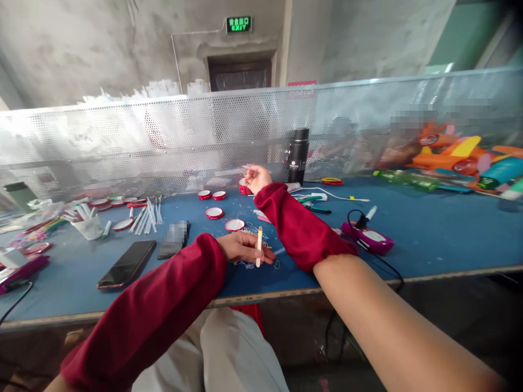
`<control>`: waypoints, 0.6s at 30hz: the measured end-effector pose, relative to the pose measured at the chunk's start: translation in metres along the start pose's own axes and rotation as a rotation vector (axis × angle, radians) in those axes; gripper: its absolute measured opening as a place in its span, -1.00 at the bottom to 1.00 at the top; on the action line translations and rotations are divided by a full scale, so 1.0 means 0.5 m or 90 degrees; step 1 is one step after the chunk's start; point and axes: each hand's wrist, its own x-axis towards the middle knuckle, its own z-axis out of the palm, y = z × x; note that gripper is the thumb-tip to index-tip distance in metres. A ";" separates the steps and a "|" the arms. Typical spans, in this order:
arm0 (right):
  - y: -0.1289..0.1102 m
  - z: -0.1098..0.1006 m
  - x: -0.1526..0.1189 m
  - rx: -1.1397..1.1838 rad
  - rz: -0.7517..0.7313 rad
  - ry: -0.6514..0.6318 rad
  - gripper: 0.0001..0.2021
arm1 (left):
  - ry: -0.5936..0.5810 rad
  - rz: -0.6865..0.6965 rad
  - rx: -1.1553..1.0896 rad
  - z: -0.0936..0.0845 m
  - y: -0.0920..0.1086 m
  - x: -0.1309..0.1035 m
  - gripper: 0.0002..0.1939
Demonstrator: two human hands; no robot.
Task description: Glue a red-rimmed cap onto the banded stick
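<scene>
My left hand [244,246] is closed around a flat wooden craft stick [259,247] with a yellow band near its top, held upright just above the table's front edge. Beneath that hand lie small pale bands or loops [249,265]. Farther back, my right hand [257,178] is raised with curled fingers beside a stack of red-rimmed round lids [245,188]. Whatever its fingertips pinch, if anything, is too small to make out. More red-rimmed lids, one nearest my left hand [235,225] and another behind it [214,213], lie on the blue table.
A phone [127,264] and a dark pouch-like item [174,239] lie left. Behind them are glue sticks [147,218] and a white cup [86,224]. A black bottle [298,156], green-handled pliers [316,208], a purple device [370,238] and orange toy planes [449,155] stand right.
</scene>
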 end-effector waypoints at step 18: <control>-0.127 0.100 -0.135 -0.209 -0.160 -0.038 -0.89 | 0.065 0.061 -0.005 0.003 0.020 -0.015 -0.63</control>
